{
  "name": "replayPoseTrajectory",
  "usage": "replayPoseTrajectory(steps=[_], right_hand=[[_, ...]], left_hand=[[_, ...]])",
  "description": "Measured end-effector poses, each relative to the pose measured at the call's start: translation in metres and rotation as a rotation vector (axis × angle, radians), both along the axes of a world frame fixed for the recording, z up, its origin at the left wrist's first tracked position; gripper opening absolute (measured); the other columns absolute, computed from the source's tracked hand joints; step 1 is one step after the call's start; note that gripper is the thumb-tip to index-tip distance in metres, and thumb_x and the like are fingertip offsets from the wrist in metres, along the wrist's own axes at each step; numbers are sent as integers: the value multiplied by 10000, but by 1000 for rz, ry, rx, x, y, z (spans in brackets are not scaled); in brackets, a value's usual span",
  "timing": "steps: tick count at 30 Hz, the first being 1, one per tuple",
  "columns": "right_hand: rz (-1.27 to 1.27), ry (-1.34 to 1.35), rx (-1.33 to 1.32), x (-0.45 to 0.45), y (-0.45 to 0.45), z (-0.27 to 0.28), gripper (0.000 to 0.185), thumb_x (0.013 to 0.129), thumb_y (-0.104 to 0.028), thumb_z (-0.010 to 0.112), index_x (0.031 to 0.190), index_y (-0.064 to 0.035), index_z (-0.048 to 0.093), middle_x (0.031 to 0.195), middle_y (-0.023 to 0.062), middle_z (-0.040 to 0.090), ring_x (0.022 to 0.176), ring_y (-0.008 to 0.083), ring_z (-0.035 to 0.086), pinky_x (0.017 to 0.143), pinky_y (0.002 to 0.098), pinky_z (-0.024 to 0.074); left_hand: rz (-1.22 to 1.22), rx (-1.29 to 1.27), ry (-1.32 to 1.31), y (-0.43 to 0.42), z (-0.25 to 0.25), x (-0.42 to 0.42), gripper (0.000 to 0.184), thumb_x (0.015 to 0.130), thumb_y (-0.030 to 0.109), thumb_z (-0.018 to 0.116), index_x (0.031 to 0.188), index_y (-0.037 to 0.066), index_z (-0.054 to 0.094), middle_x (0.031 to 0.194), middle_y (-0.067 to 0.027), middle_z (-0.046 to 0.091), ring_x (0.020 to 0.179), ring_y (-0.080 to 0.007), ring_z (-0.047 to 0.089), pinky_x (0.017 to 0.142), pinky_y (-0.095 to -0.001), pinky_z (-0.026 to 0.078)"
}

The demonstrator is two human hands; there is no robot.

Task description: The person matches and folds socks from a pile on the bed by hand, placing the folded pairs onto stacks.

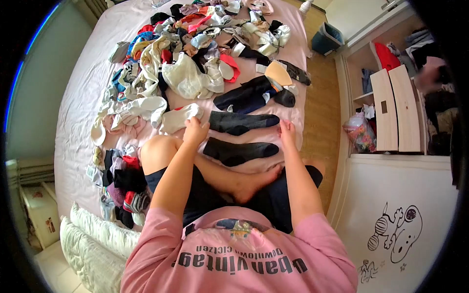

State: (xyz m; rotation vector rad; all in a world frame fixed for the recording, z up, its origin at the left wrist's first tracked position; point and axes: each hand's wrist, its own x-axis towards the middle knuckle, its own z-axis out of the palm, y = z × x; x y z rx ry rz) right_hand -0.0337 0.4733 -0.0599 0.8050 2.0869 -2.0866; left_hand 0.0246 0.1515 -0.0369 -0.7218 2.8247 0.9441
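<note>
Two dark grey socks lie flat, side by side, on the bed in front of my crossed legs. My left hand (pixel 196 131) is closed at the cuff of the farther dark grey sock (pixel 242 123). At the toe of that same sock, my right hand (pixel 287 132) has its fingers pinched together. The nearer dark grey sock (pixel 239 152) rests between my forearms, touched by neither hand. Just beyond my left hand is a white sock (pixel 181 117) with a red patch. A dark navy sock (pixel 244 95) lies beyond the grey pair.
A large heap of mixed socks and clothing (pixel 188 73) covers the far part of the bed (pixel 83 97). A smaller pile (pixel 128 179) sits left of my knee. To the right are a bin (pixel 327 39), an open cupboard with clothes, and two drawer fronts (pixel 396 110).
</note>
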Motion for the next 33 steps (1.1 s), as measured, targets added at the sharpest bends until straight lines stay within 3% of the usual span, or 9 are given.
replayPoseTrajectory(steps=[3,6,8,14,19,22,26,31,33], right_hand=[[303,4,76,38,6,18,270,760,-216,656,928,-15,593,835,36,576,778,115,526,703,236,423],[668,136,299,70,14,18,266,745,-200,667,921,-13,596,827,26,574,784,111,520,719,241,421],[676,117,341,75,22,11,214,752,-142,650,912,-10,599,848,22,584,787,102,523,724,230,416],[277,113,-50,78,14,10,218,770,-50,606,981,-7,568,902,23,574,796,90,520,730,218,420],[359,60,22,78,0,19,389,745,-145,664,1079,2,528,906,40,575,813,126,535,732,235,433],[546,62,183,75,8,7,224,797,-127,608,983,-16,552,899,26,565,783,105,519,693,239,443],[137,82,-224,54,11,19,190,846,-193,547,962,-46,516,858,21,552,714,126,529,591,267,449],[136,137,15,26,19,11,202,825,-180,582,984,-67,529,850,13,546,690,112,515,563,264,430],[45,81,-91,21,15,21,209,816,-179,595,979,-66,531,842,7,544,687,106,512,574,261,426]], left_hand=[[-392,178,-380,2,36,9,448,612,400,678,838,20,607,796,-160,616,765,-286,599,660,-376,466],[-540,108,-182,3,7,17,444,596,390,692,821,18,600,800,-149,619,773,-287,596,666,-371,461],[-495,198,-212,1,3,13,385,624,333,693,839,30,592,810,-161,609,769,-288,582,668,-367,454],[-243,101,-85,5,8,18,343,650,290,678,838,19,583,839,-171,605,815,-303,582,701,-382,452],[-381,160,-201,2,21,14,403,636,279,691,925,14,596,884,-176,608,843,-302,585,711,-364,456],[-406,231,-190,-1,25,13,434,629,293,698,942,11,596,882,-160,611,815,-276,588,701,-345,458],[-329,482,-130,2,17,12,437,635,286,703,957,11,593,849,-120,614,769,-227,584,688,-318,458],[-298,477,65,17,17,11,334,686,165,679,950,-2,562,791,-77,593,732,-168,563,661,-275,450],[-227,641,147,17,14,4,274,718,109,655,946,1,550,772,-50,579,712,-133,546,641,-250,441]])
